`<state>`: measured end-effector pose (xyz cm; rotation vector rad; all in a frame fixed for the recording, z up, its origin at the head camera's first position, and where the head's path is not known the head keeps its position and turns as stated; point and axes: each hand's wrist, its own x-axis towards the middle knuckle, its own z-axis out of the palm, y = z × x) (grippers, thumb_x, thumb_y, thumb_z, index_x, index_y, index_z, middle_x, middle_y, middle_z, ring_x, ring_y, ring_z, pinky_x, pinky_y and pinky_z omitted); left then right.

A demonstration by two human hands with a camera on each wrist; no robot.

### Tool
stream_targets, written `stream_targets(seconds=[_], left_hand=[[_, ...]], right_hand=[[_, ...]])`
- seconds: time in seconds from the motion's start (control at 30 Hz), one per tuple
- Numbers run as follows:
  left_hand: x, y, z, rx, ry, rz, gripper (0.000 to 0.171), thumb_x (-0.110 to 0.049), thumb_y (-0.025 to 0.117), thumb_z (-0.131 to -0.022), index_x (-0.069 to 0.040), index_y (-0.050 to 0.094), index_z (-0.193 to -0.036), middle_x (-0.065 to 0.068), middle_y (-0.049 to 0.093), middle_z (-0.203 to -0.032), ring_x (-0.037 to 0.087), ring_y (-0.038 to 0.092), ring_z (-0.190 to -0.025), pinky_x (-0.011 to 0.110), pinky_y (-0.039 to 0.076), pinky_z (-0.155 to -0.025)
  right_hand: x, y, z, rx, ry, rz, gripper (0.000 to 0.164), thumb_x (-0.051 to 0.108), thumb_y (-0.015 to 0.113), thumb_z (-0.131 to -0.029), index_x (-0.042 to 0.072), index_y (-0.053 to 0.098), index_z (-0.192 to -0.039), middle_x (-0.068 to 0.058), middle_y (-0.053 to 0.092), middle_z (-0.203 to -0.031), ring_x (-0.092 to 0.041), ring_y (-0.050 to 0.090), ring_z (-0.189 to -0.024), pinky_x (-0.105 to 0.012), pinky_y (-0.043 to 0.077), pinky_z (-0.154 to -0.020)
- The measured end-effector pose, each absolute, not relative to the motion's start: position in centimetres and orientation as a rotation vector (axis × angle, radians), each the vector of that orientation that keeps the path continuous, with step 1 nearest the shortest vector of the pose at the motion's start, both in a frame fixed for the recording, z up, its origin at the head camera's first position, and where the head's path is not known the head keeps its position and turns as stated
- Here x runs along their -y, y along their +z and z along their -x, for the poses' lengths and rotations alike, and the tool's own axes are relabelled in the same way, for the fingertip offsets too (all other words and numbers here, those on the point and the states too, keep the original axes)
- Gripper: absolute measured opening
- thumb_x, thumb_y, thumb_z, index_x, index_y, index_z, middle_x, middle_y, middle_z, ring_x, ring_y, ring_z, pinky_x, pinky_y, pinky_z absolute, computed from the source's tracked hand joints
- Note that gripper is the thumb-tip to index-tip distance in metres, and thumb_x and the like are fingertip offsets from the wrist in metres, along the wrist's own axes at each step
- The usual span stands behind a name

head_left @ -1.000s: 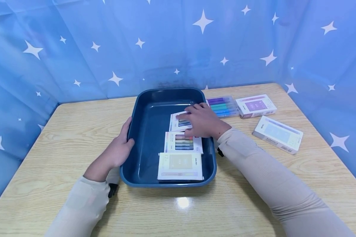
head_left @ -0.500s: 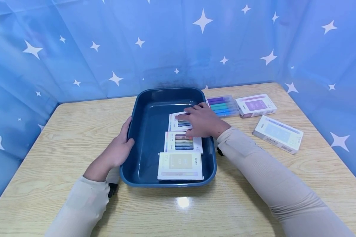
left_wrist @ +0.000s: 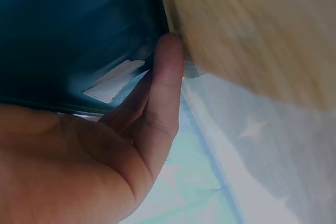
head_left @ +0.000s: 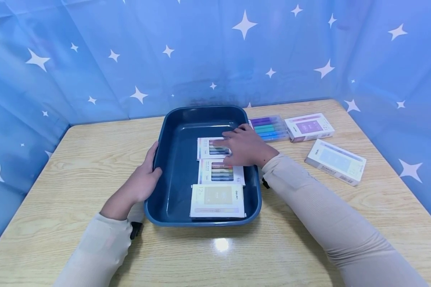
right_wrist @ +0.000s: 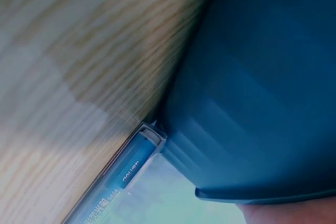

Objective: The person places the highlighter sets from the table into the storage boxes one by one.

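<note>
A dark blue tray (head_left: 182, 163) stands on the table. My left hand (head_left: 141, 181) rests along its left side, fingers stretched against the outer wall (left_wrist: 167, 77) and thumb at the rim. My right hand (head_left: 247, 146) reaches over the right rim and holds the farthest white windowed pen box (head_left: 202, 148), thumb at its near edge and fingers over its top and far side. The hand covers the box's right part. Below it lie a second windowed pen box (head_left: 204, 172) and a pale yellow box (head_left: 218, 201), in one column along the tray's right side.
Right of the tray, a clear pack of purple, green and blue markers (head_left: 271, 128) lies against its wall. Beyond it are a white box with a purple panel (head_left: 309, 126) and one with a pale blue panel (head_left: 335, 161). A starry blue curtain (head_left: 201, 52) hangs behind the table (head_left: 93, 159).
The farthest pen box has slid left and turned straighter, in line with the others. Both hands have stayed almost in place.
</note>
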<state>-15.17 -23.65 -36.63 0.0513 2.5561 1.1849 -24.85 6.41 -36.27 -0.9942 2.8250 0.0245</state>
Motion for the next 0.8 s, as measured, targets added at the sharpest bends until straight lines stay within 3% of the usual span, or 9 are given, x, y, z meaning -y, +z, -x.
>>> stream_targets(seconds=[0.43, 0.6, 0.8], left_hand=[[23.7, -36.6, 15.2, -2.572, 1.159, -0.053, 0.071, -0.019, 0.027, -0.104, -0.036, -0.015, -0.159, 0.030, 0.028, -0.158, 0.040, 0.069, -0.102, 0.041, 0.061, -0.067], [23.6, -36.5, 15.2, -2.583, 1.152, -0.064, 0.071, -0.018, 0.028, -0.104, -0.033, -0.015, -0.159, 0.031, 0.028, -0.158, 0.040, 0.068, -0.103, 0.042, 0.061, -0.068], [23.6, -36.5, 15.2, -2.578, 1.141, -0.059, 0.071, -0.019, 0.027, -0.104, -0.033, -0.015, -0.159, 0.032, 0.027, -0.158, 0.041, 0.068, -0.104, 0.043, 0.060, -0.070]], right_hand=[[-6.5, -36.4, 24.8, -2.873, -0.181, 0.959, 0.050, 0.041, 0.054, -0.093, 0.033, 0.057, -0.142, -0.002, 0.056, -0.146, -0.024, 0.047, -0.138, -0.054, 0.024, -0.119], [-6.8, -36.1, 24.4, -2.917, -0.391, 0.916, 0.045, 0.038, 0.054, -0.099, 0.023, 0.059, -0.142, -0.007, 0.053, -0.148, -0.029, 0.044, -0.139, -0.053, 0.028, -0.119], [-8.0, -35.3, 22.5, -2.955, -0.550, 0.814, 0.049, 0.041, 0.054, -0.101, 0.019, 0.055, -0.145, -0.011, 0.043, -0.156, -0.032, 0.033, -0.147, -0.053, 0.019, -0.124]])
